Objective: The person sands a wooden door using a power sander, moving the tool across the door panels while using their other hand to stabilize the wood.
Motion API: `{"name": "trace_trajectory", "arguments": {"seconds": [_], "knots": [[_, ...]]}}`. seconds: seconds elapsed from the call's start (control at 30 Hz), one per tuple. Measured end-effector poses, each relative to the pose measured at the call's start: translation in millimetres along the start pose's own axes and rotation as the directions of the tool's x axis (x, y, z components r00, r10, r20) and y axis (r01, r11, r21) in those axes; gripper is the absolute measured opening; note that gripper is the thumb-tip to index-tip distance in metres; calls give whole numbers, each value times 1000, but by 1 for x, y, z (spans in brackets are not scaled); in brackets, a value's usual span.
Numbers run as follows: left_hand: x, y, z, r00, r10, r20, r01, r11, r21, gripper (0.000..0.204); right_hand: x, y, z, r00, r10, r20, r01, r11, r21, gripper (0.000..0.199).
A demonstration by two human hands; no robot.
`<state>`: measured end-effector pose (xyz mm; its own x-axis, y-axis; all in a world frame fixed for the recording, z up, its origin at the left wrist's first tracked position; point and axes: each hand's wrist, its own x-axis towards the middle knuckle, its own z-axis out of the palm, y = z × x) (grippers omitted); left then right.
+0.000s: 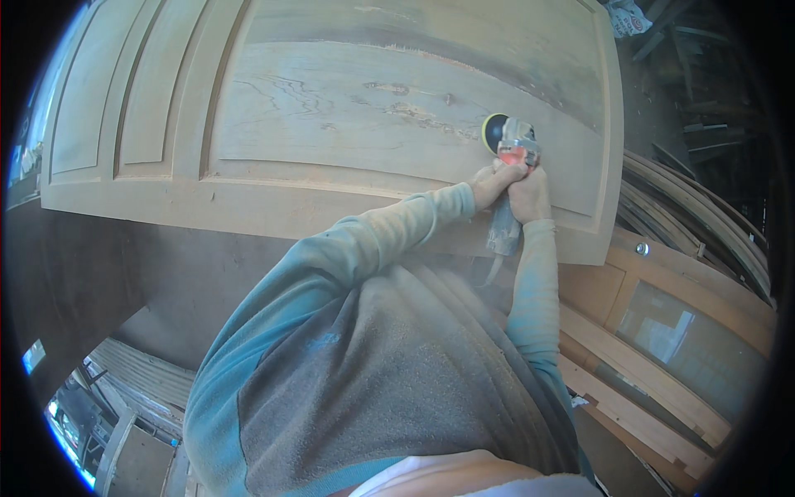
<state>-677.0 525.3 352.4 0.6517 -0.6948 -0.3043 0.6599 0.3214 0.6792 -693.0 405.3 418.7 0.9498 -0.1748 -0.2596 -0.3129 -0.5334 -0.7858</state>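
Note:
A wooden panelled door (348, 108) lies in front of me, its large panel showing patchy grain and a darker band toward the far side. Over the right part of that panel is an angle grinder (520, 132) with a round yellow-edged sanding disc (494, 134), tilted at the wood; whether the disc touches it I cannot tell. My left hand (490, 185) is closed around the tool near its red collar. Just right of it, my right hand (530, 197) grips the grey body, whose rear end and cord (494, 269) hang toward me over the door's near edge.
Another door with a glass pane (679, 331) lies low at the right, beside long wooden boards (638, 377). Curved strips of wood (696, 219) are stacked beyond the door's right end. A white bag (629, 18) sits at the far right. Dust coats my sleeves.

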Motion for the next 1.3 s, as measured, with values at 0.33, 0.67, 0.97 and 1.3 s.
{"name": "trace_trajectory", "arguments": {"seconds": [0.33, 0.67, 0.97, 1.3], "knots": [[-124, 32, -96, 964, 166, -206, -230, 910, -345, 49, -7, -93, 131, 981, 48, 188, -1, 970, -242, 38], [45, -56, 31, 998, -52, 37, 42, 973, 228, 63, -27, 53, -44, 990, 74, -118, -73, 997, 13, 41], [-42, -41, 27, 1000, -1, 1, 1, 944, -329, 56, -48, 17, -3, 989, 147, -15, -147, 970, -195, 64], [113, -103, 153, 981, -101, 165, 20, 900, 436, 82, -47, 186, -165, 964, 86, -251, -41, 983, 179, 35]]}}
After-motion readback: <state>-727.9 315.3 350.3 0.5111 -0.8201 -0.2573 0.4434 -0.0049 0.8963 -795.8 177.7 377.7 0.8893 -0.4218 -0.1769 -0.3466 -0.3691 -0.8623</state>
